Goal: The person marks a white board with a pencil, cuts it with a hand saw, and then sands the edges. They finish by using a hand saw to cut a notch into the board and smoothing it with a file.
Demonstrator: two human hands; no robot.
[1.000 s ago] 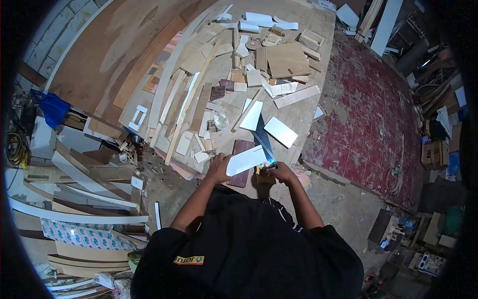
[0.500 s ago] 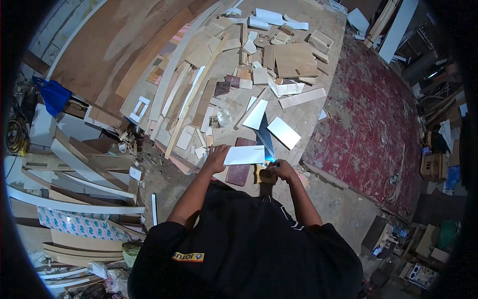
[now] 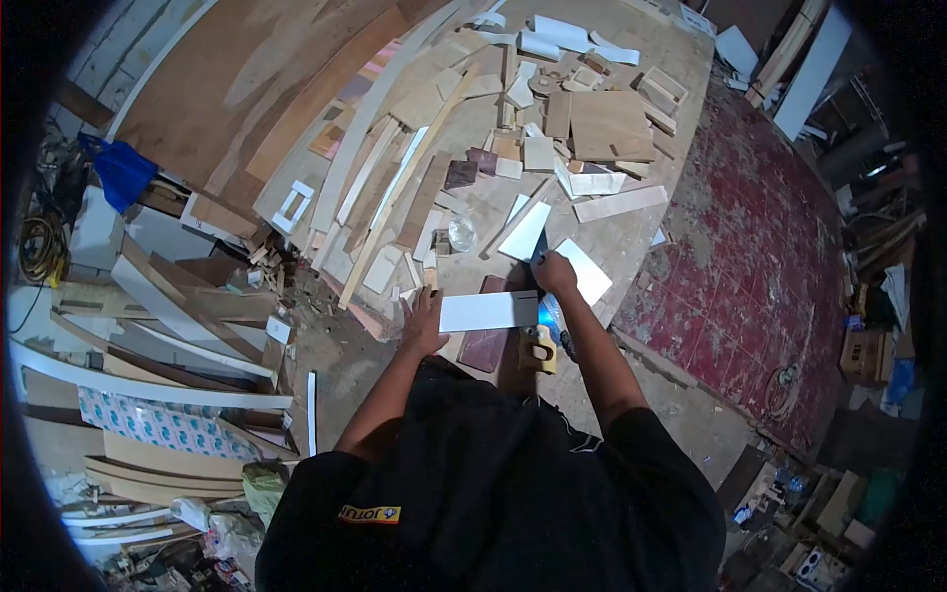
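A white rectangular board (image 3: 487,312) lies crosswise near the table's close edge, with a dark mark near its right end. My left hand (image 3: 424,324) rests at the board's left end, fingers apart. Beyond the board's right end, my right hand (image 3: 556,274) is closed beside the far part of a dark blade; what it holds is hidden. A yellow saw handle (image 3: 538,351) lies below the board's right end, by a blue-lit strip (image 3: 548,314). A dark red slab (image 3: 484,349) is partly under the board.
White pieces (image 3: 525,232) and a brown panel (image 3: 604,126) lie farther up the table. Long wood strips (image 3: 419,163) run along its left side. A clear round object (image 3: 462,234) stands near offcuts. Curved boards (image 3: 168,390) are stacked at left.
My right hand has moved from beside the saw handle up and away, to the far part of the blade. The board now lies straighter under my left hand. The whole view has shifted slightly.
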